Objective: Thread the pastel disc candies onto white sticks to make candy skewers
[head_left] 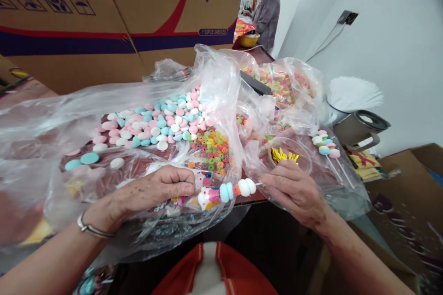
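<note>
My left hand (157,190) pinches a small clear printed wrapper (204,184) at its open end. My right hand (294,189) holds the stick end of a candy skewer (230,190) strung with pink, blue, orange and white candies, its tip inside the wrapper. Behind them, a large clear plastic sheet (51,120) carries a pile of pastel disc candies (155,120) and a heap of small coloured ring candies (212,147). A clear round tub (304,156) with gold twist ties (284,156) sits just beyond my right hand.
A finished candy skewer (325,145) lies on plastic at the right. Bags of ring candies (280,85) sit further back, with large cardboard boxes (104,14) behind. White sticks (353,94) fan out by a metal cup (360,126). Another person (266,9) works at the far end.
</note>
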Demonstrator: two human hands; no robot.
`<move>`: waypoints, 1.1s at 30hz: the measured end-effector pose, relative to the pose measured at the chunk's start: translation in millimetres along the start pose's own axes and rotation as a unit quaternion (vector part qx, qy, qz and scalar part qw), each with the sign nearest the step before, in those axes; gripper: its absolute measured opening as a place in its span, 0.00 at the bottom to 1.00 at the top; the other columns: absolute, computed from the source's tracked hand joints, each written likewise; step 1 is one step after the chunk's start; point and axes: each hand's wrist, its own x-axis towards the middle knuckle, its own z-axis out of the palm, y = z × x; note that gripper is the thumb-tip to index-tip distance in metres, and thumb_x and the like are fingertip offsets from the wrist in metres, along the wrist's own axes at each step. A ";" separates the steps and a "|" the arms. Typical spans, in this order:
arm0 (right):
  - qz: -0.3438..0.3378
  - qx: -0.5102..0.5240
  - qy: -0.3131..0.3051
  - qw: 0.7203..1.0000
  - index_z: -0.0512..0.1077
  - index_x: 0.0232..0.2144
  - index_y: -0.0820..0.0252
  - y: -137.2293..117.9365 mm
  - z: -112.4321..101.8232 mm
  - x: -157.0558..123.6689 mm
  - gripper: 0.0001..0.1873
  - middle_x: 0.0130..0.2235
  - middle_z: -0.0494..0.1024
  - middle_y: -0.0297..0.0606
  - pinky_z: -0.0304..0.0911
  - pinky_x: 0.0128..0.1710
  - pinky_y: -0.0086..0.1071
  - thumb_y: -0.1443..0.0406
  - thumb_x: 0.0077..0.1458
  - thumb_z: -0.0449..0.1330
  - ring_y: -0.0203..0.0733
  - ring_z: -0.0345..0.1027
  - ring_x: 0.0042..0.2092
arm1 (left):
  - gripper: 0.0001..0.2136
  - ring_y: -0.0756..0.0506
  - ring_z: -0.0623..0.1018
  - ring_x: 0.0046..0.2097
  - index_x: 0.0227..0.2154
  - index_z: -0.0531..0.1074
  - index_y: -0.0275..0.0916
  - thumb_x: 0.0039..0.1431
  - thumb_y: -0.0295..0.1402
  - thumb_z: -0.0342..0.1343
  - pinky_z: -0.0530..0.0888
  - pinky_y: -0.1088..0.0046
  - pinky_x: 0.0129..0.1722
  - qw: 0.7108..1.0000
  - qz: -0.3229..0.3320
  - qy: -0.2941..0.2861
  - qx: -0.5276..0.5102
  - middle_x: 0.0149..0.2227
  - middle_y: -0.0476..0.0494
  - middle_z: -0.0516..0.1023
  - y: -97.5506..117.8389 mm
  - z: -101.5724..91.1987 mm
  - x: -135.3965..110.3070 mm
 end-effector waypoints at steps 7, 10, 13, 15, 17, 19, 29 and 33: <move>-0.037 0.009 0.008 0.999 0.78 0.42 0.57 8.3 -0.5 1.5 0.09 0.34 0.81 0.37 0.66 0.39 0.37 0.70 0.64 0.57 0.40 0.68 0.35 | 0.19 0.54 0.61 0.24 0.24 0.70 0.37 0.60 0.47 0.62 0.56 0.79 0.22 0.997 0.003 -0.032 -0.075 0.22 0.54 0.66 -2.7 1.1 1.4; -0.029 -0.002 0.025 0.999 0.77 0.42 0.58 3.4 1.8 1.9 0.09 0.34 0.81 0.38 0.65 0.39 0.36 0.71 0.64 0.58 0.40 0.68 0.35 | 0.18 0.54 0.61 0.24 0.24 0.70 0.37 0.57 0.47 0.63 0.56 0.79 0.22 0.995 0.009 0.020 -0.093 0.22 0.54 0.65 -4.9 5.4 3.9; 0.029 -0.006 0.015 0.999 0.76 0.37 0.59 -6.9 4.0 1.6 0.09 0.28 0.75 0.35 0.63 0.35 0.33 0.71 0.64 0.56 0.38 0.66 0.31 | 0.18 0.53 0.60 0.25 0.25 0.69 0.37 0.57 0.47 0.63 0.57 0.80 0.23 0.992 0.022 0.068 -0.101 0.23 0.55 0.64 -7.2 9.2 5.9; 0.087 0.022 -0.021 0.996 0.75 0.33 0.60 -13.3 4.3 1.5 0.10 0.25 0.72 0.33 0.61 0.32 0.31 0.71 0.64 0.55 0.36 0.65 0.29 | 0.18 0.53 0.60 0.27 0.25 0.69 0.37 0.58 0.47 0.62 0.58 0.79 0.25 0.993 0.030 0.075 -0.084 0.24 0.55 0.63 -6.4 10.3 6.2; 0.139 0.070 -0.060 0.986 0.73 0.29 0.59 -16.6 3.9 1.4 0.12 0.25 0.72 0.31 0.61 0.31 0.29 0.71 0.65 0.54 0.34 0.66 0.28 | 0.18 0.53 0.60 0.28 0.25 0.68 0.37 0.60 0.47 0.60 0.59 0.79 0.27 0.996 0.033 0.061 -0.050 0.25 0.55 0.63 -3.9 9.9 5.7; 0.157 0.086 -0.074 0.981 0.73 0.28 0.59 -15.8 3.2 1.3 0.13 0.25 0.72 0.31 0.61 0.30 0.28 0.72 0.64 0.54 0.33 0.66 0.28 | 0.18 0.53 0.60 0.28 0.26 0.69 0.37 0.63 0.46 0.59 0.58 0.79 0.27 0.999 0.030 0.034 -0.020 0.25 0.55 0.64 -1.1 8.5 4.7; 0.000 0.020 0.048 0.999 0.77 0.42 0.58 -6.5 -1.3 2.1 0.11 0.35 0.82 0.36 0.63 0.39 0.37 0.75 0.60 0.60 0.38 0.70 0.33 | 0.17 0.52 0.63 0.28 0.27 0.70 0.37 0.65 0.45 0.58 0.59 0.78 0.27 0.999 0.001 -0.032 0.013 0.25 0.54 0.69 8.7 7.9 3.3; -0.018 -0.049 0.070 0.996 0.77 0.42 0.57 -12.2 -3.4 4.3 0.10 0.35 0.83 0.36 0.59 0.37 0.38 0.74 0.60 0.61 0.39 0.65 0.33 | 0.18 0.52 0.63 0.28 0.26 0.70 0.37 0.65 0.46 0.57 0.59 0.78 0.27 0.999 -0.014 -0.038 0.019 0.25 0.53 0.68 10.2 9.0 2.0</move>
